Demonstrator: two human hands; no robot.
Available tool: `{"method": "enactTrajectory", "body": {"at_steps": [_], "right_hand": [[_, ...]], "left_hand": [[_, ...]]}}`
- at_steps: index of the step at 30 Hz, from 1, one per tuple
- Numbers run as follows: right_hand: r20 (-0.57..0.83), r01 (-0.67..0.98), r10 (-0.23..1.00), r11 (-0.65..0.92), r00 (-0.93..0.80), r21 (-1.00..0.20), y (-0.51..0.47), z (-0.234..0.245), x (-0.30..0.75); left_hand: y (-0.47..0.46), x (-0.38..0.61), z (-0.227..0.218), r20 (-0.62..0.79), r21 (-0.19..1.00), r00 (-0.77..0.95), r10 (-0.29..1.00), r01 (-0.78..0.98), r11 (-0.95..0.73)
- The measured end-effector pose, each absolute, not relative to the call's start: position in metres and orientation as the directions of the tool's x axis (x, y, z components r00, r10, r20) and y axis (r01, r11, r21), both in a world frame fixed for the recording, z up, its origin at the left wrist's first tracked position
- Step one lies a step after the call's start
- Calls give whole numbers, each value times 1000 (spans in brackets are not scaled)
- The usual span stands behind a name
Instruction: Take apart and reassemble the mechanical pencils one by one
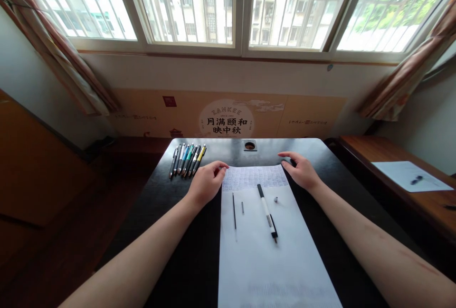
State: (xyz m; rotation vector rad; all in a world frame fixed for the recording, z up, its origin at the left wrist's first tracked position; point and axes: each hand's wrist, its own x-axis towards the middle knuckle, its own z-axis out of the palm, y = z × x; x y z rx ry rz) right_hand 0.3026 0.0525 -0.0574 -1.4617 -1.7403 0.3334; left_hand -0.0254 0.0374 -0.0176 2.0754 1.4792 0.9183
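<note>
Long white paper sheet (pixel 267 265) on black table (pixel 171 255), lower center of frame. On it, center: black-and-white pen barrel (pixel 267 210); left of barrel, slim refill (pixel 234 210) and small spring (pixel 242 207); right, little pen tip (pixel 275 199). Left hand (pixel 206 182) at sheet's upper left corner; whether fingers pinch paper, cannot tell. Right hand (pixel 301 171) near upper right corner, fingers spread, grasping nothing. Pens (pixel 187 159) lined up, left of center. Windows (pixel 192 8) across top.

Pens (pixel 187 159) left of the paper (pixel 270 267) — on it, left to right, refill (pixel 234 213), spring (pixel 242 207), pen barrel (pixel 266 210), tip (pixel 275 199)
</note>
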Motion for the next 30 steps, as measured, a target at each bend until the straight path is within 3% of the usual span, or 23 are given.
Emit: {"method": "enactTrajectory", "body": {"at_steps": [12,26,30], "right_hand": [[365,767,931,245,-15,-593,64,-63,297],[291,770,956,161,34,-617,75,-67,301],[294,779,956,181,5,-600,74,-66,302]], "left_hand": [[51,-26,-22,275,674,66,959,698,-242],[68,-20,-15,134,567,78,988,811,-141],[66,-20,-15,150,554,64,987,821,-137]]}}
